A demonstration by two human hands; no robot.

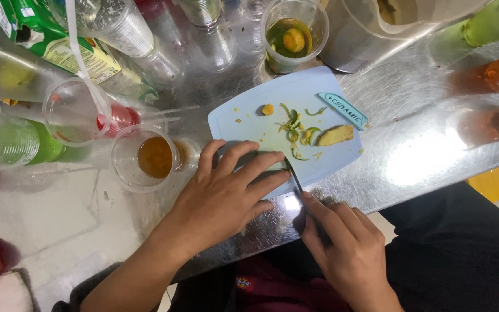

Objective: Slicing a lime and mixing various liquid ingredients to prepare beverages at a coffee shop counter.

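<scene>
The left hand [224, 195] lies palm down on the near edge of the pale blue cutting board [244, 115], fingers spread and pressing flat over something small and green that is almost wholly hidden beneath them; its grip is apart, not clamped on anything I can make out. The right hand [347, 248] sits just off the near edge of the steel worktop [428, 110], its grip together around the handle of a knife [293, 176], whose thin dark blade runs up onto the board beside the left fingertips.

On the middle of the board lie green peel scraps [294, 130], a pale yellow wedge of fruit [335, 136] toward the right edge, and a small orange piece [267, 109] nearer the far side. A teal blade sheath [343, 110] rests across the board's far right corner.

Just left of the board stands a clear plastic cup of amber liquid [155, 156], close to the left wrist. At the board's far edge stands another clear cup [293, 34] holding yellowish liquid with fruit pieces in it. More plastic cups crowd the far left of the worktop, along with a green carton [53, 40]. Tall glasses of orange and green drink [492, 75] stand along the right edge.
</scene>
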